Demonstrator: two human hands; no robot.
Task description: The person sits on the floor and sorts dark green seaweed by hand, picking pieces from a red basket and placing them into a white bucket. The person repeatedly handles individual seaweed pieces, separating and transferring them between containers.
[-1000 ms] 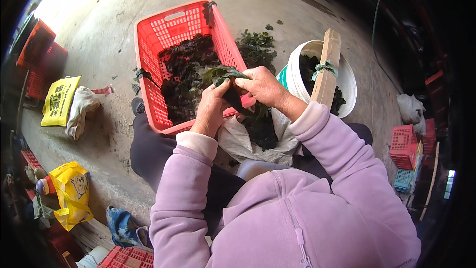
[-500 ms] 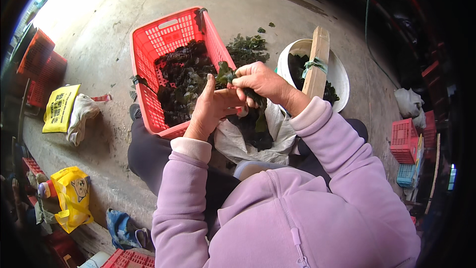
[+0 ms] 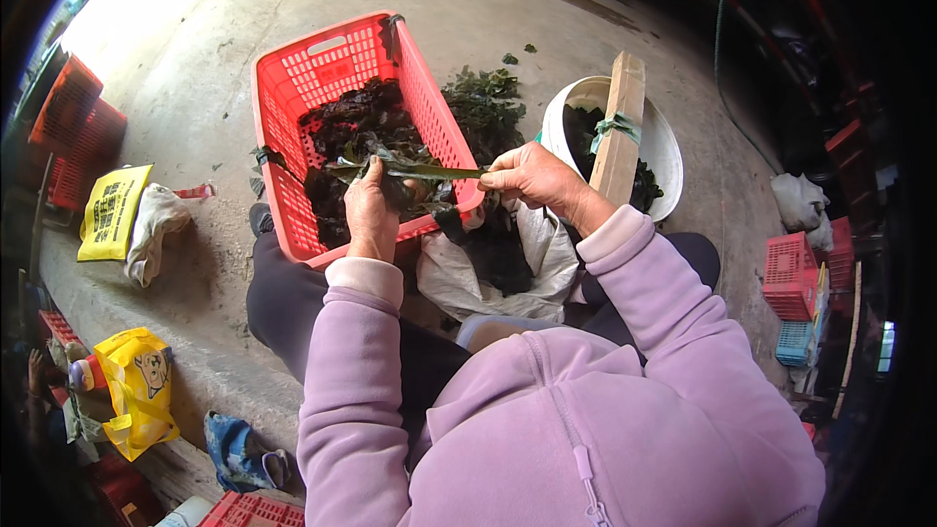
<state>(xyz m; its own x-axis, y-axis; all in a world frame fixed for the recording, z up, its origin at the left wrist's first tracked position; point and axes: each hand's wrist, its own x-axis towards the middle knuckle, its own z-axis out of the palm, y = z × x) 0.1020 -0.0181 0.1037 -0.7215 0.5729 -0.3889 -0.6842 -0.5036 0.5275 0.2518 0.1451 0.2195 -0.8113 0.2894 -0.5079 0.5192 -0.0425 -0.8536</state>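
A narrow strip of dark green seaweed [image 3: 439,173] is stretched taut between my hands. My left hand [image 3: 371,215] grips one end over the near side of the red plastic basket [image 3: 435,88], its thumb on top. The other end is pinched by my right hand [image 3: 537,179], just beyond the basket's right rim. Dark wet seaweed [image 3: 366,127] lies heaped inside the basket. Between my legs sits a white woven sack [image 3: 454,273] with more dark seaweed at its mouth.
A white bucket [image 3: 666,151] with seaweed inside stands at the right, a wooden board [image 3: 623,127] across it. Loose green seaweed [image 3: 488,102] lies on the concrete floor behind the basket. Yellow bags [image 3: 137,390] are at the left, red crates [image 3: 789,278] at the far right.
My hands were close together over the sack with bunched seaweed. They have moved apart, the left one leftward and down to the basket, the right slightly right, drawing the strip out straight.
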